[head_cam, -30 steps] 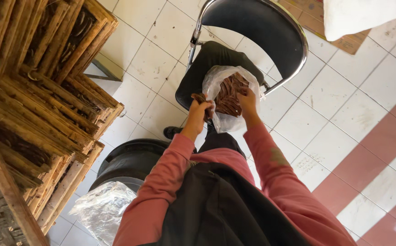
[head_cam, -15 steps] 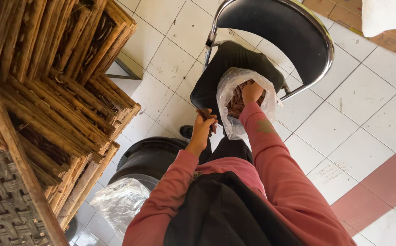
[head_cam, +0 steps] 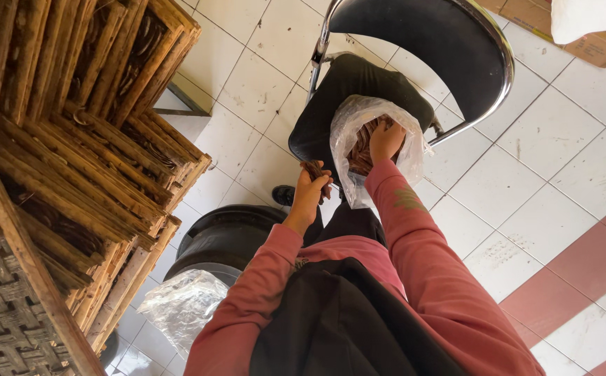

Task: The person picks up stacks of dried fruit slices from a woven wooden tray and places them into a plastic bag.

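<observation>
Since the earlier frames the left hand [head_cam: 310,186] has drawn back out of the clear plastic bag [head_cam: 359,132] and now sits just outside its left edge, while the right hand [head_cam: 385,141] has stayed inside the bag's mouth

At the far left a stack of slatted wooden crates [head_cam: 87,132] leans across the view, with a woven mat [head_cam: 3,313] under its lower corner. Below the crates, near the bottom edge, lies a crumpled sheet of clear plastic [head_cam: 181,306], touching a round black tub [head_cam: 226,237] that stands on the white tiled floor [head_cam: 247,76]

Next comes the left hand: its fingers are curled tight around a small bunch of brown dried strips [head_cam: 315,171], which stick out above the fist. Just right of it, the bag rests on the dark cushion [head_cam: 338,90] of a black metal-framed chair [head_cam: 421,49], near the seat's front edge, and is filled with more of the same brown strips. The right hand's fingers are bent down into that heap; whether they grip any cannot be told. Both arms wear pink sleeves [head_cam: 428,264], and a black garment [head_cam: 345,327] hangs between them
</observation>
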